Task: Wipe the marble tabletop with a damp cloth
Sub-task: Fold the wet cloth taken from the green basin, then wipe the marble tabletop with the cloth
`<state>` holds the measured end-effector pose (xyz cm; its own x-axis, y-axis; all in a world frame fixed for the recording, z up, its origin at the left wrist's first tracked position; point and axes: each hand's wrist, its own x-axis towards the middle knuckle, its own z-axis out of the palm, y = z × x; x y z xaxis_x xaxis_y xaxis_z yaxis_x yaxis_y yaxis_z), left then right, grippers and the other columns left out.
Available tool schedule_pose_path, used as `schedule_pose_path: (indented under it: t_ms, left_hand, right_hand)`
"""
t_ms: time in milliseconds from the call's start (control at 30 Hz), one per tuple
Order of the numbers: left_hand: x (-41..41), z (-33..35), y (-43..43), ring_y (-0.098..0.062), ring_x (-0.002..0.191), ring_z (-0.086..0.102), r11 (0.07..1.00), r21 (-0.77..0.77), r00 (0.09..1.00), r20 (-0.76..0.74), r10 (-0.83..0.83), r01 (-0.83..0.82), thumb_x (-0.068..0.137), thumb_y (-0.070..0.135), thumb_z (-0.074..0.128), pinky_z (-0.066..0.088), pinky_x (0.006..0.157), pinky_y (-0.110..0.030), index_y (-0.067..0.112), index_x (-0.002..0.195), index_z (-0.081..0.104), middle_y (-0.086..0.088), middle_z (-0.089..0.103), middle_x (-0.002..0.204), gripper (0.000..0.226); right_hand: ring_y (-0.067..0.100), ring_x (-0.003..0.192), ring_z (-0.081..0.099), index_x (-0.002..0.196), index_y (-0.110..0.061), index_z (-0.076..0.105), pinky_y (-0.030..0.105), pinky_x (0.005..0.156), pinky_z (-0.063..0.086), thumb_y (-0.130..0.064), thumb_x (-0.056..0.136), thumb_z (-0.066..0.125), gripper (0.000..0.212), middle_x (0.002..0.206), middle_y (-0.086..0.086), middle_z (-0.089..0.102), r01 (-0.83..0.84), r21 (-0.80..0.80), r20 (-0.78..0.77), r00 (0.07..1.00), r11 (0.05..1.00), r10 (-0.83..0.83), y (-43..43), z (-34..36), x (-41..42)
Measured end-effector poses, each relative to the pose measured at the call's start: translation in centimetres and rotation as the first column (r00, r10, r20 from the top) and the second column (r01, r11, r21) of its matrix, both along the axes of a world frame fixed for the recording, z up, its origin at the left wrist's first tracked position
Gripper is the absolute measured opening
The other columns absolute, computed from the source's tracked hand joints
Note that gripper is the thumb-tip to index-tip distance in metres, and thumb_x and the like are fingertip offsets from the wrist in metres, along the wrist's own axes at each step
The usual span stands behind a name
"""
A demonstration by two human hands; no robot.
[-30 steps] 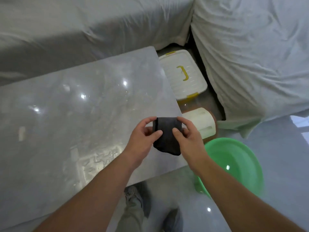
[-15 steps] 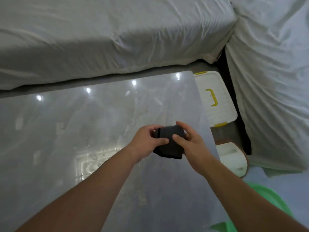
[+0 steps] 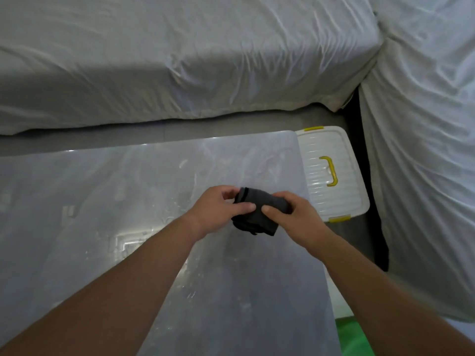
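You've got the dark cloth [image 3: 259, 214] pinched between your left hand [image 3: 218, 209] and right hand [image 3: 295, 217], held just above the tabletop [image 3: 102, 201] near its right edge, looks like you're folding it, so next press it flat and sweep.

No readable text, label, brand, number or sign anywhere on the things in view.
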<state>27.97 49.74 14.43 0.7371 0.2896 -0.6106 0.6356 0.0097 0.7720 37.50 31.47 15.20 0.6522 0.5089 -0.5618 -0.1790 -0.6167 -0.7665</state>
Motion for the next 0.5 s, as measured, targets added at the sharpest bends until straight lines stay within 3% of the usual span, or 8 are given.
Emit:
schedule_pose_path:
  t_ms: [67,167,233,300,400,433,500]
  left_hand:
    - [1.3,-0.6,-0.3,-0.013,0.087,0.071,0.984,-0.123,0.991,0.001,0.133,-0.132,0.085,0.022,0.080,0.056,0.075,-0.024,0.014,0.103,0.072,-0.002,0.076,0.096,0.021]
    - [2.9,-1.7,-1.2,-0.026,0.095,0.074,0.904,-0.267,0.941,-0.027,0.339,-0.333,0.090,0.027,0.075,0.060,0.085,-0.039,0.010,0.108,0.068,-0.011,0.076,0.102,0.026]
    - [4.1,-2.5,-1.8,-0.024,0.093,0.074,0.886,-0.256,0.921,-0.055,0.387,-0.387,0.093,0.033,0.070,0.061,0.084,-0.039,0.012,0.107,0.069,-0.009,0.076,0.102,0.025]
    - [5.3,-3.6,-1.7,-0.020,0.092,0.073,0.932,-0.118,0.939,-0.055,0.339,-0.343,0.094,0.039,0.067,0.060,0.083,-0.034,0.015,0.107,0.069,-0.007,0.075,0.103,0.028]
    - [6.1,-5.4,0.5,-0.014,0.098,0.066,0.947,0.226,0.973,-0.003,0.233,-0.226,0.094,0.040,0.065,0.049,0.084,-0.025,0.020,0.116,0.064,0.002,0.068,0.107,0.029]
    - [6.1,-6.0,1.7,-0.016,0.103,0.064,0.924,0.322,0.978,0.036,0.205,-0.206,0.095,0.036,0.065,0.047,0.089,-0.025,0.019,0.118,0.063,0.000,0.067,0.111,0.029]
    - [5.8,-7.0,4.0,-0.022,0.116,0.059,0.843,0.522,0.991,0.073,0.110,-0.132,0.096,0.030,0.062,0.041,0.099,-0.027,0.014,0.124,0.062,-0.007,0.063,0.123,0.033]
  right_hand:
    - [0.006,0.100,0.064,0.114,-0.023,0.066,0.012,0.079,0.051,-0.031,0.090,0.075,0.027,0.108,-0.004,0.065,0.044,0.062,-0.082,0.996,0.997,-0.039,0.0,-0.9,1.3]
    - [0.014,0.108,0.069,0.130,-0.021,0.057,0.032,0.095,0.057,-0.027,0.086,0.080,0.050,0.120,0.002,0.070,0.207,0.149,-0.320,0.935,0.967,-0.151,0.7,-2.6,1.9]
    - [0.017,0.102,0.072,0.125,-0.018,0.060,0.039,0.093,0.059,-0.022,0.087,0.079,0.043,0.113,0.005,0.073,0.332,0.115,-0.318,0.905,0.936,-0.282,1.7,-3.6,2.2]
    - [0.022,0.094,0.073,0.111,-0.016,0.066,0.038,0.085,0.061,-0.017,0.087,0.078,0.027,0.102,0.006,0.075,0.471,0.106,-0.265,0.862,0.876,-0.432,2.7,-4.1,3.1]
    - [0.018,0.081,0.065,0.099,-0.017,0.062,0.022,0.061,0.054,-0.011,0.084,0.075,0.021,0.091,0.004,0.067,0.526,0.110,0.018,0.848,0.844,-0.530,3.5,-4.2,5.6]
    - [0.017,0.082,0.063,0.101,-0.019,0.060,0.021,0.060,0.053,-0.012,0.083,0.075,0.024,0.095,0.003,0.063,0.487,0.097,0.173,0.851,0.868,-0.496,3.7,-4.3,6.7]
    - [0.019,0.095,0.058,0.107,-0.019,0.059,0.029,0.076,0.053,-0.014,0.079,0.076,0.033,0.110,0.002,0.055,0.348,0.008,0.517,0.801,0.937,-0.302,4.5,-5.0,8.7]
